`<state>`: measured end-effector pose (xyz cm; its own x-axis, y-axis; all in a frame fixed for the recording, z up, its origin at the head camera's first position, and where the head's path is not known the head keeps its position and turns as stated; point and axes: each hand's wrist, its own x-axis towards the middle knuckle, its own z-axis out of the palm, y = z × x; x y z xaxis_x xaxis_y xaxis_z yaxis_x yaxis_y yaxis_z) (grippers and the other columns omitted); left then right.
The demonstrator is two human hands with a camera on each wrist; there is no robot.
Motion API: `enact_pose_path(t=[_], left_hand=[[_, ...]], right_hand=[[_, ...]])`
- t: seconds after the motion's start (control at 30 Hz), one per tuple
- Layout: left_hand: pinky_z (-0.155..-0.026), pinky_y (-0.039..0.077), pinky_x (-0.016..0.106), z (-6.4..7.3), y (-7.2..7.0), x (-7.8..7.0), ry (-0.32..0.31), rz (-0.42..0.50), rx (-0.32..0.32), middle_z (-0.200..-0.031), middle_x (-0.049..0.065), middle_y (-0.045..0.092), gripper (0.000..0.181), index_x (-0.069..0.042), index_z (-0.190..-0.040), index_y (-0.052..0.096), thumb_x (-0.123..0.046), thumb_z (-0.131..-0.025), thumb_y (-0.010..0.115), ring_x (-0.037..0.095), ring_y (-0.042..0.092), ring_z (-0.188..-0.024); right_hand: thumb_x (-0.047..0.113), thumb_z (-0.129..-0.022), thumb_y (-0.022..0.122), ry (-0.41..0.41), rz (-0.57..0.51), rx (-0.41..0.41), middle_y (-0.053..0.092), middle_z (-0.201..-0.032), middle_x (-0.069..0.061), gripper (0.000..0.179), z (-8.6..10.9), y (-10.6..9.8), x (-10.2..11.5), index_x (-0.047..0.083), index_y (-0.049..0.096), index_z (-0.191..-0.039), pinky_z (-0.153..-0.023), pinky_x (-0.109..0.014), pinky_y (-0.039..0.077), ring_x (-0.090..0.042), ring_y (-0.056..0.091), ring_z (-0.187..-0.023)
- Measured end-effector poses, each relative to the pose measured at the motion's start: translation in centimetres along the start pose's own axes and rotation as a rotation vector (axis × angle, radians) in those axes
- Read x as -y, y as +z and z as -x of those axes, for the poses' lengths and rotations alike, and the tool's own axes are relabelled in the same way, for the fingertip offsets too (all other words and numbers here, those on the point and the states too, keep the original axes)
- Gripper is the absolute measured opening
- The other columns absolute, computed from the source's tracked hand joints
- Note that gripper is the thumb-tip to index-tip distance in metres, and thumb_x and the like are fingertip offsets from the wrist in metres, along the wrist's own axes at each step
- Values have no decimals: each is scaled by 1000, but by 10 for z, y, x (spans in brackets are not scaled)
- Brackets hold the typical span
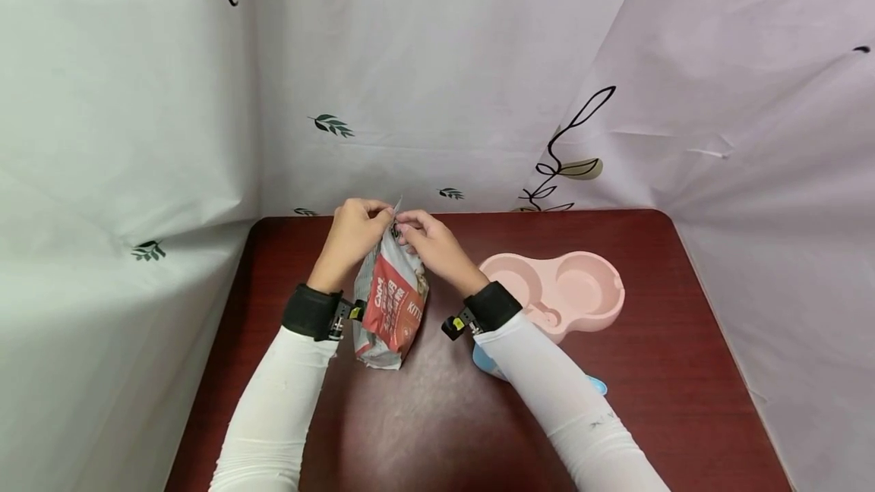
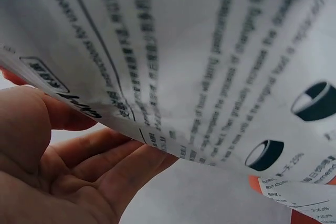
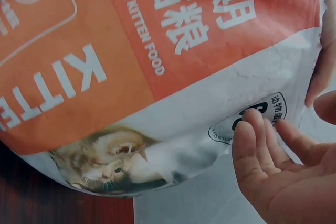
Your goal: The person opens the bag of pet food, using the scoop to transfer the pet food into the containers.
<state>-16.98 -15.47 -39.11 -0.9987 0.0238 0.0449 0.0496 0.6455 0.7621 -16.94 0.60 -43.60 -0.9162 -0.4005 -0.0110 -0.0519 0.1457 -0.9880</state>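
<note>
A kitten food bag [image 1: 393, 302], grey and white with a red and orange panel, stands on the table, its top narrowed to an edge. My left hand [image 1: 355, 230] pinches that top edge between thumb and fingers. In the left wrist view the bag's printed back hides part of the left fingers [image 2: 105, 166]. My right hand [image 1: 437, 249] is at the other side of the top. In the right wrist view its loosely bent fingers [image 3: 247, 150] touch the bag's front near a round black logo, with the thumb apart from them.
A pink double-bowl pet feeder [image 1: 598, 291] stands to the right of the bag, partly behind my right wrist. A blue scoop [image 1: 487, 361] lies under my right forearm, its handle end showing beyond. White patterned cloth [image 1: 437, 82] hangs behind the dark red table [image 1: 656, 264].
</note>
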Motion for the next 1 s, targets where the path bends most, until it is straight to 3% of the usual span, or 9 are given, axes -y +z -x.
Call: enact_pose_path(t=[0.2,0.33,0.47,0.73,1.0], left_hand=[[-51,38,29,-2,-1,1,8,0,-18,-93,11,74,26,-6,-103,77,-21,-94,57,19,54,-61],[-46,33,27,-1,0,0,8,-6,-17,-83,10,73,25,-7,-97,78,-19,-92,57,17,45,-51],[-47,34,26,-2,0,1,8,-6,-27,-83,9,73,23,-7,-92,78,-18,-91,58,17,47,-53],[-50,35,29,-5,2,3,9,-13,-43,-85,9,74,20,-7,-90,79,-18,-91,62,20,52,-57],[-45,33,27,-4,5,-2,27,-83,-43,-66,9,65,20,-6,-82,73,-13,-90,56,19,45,-48]], right_hand=[[24,-105,43,58,-18,-5,63,-104,-15,28,-12,4,5,1,57,-113,-84,-46,55,-24,64,-91],[32,-105,42,149,-114,22,59,-93,-9,35,-18,6,10,2,59,-101,-79,-40,52,-20,59,-83],[34,-105,42,217,-212,27,55,-87,-7,36,-23,7,12,4,57,-93,-74,-35,49,-18,55,-78],[27,-105,44,228,-210,9,57,-83,-6,33,-29,6,10,2,60,-89,-68,-29,51,-16,57,-74],[17,-104,43,190,-165,-11,60,-87,-10,31,-30,7,11,-1,60,-86,-67,-26,52,-16,60,-74]])
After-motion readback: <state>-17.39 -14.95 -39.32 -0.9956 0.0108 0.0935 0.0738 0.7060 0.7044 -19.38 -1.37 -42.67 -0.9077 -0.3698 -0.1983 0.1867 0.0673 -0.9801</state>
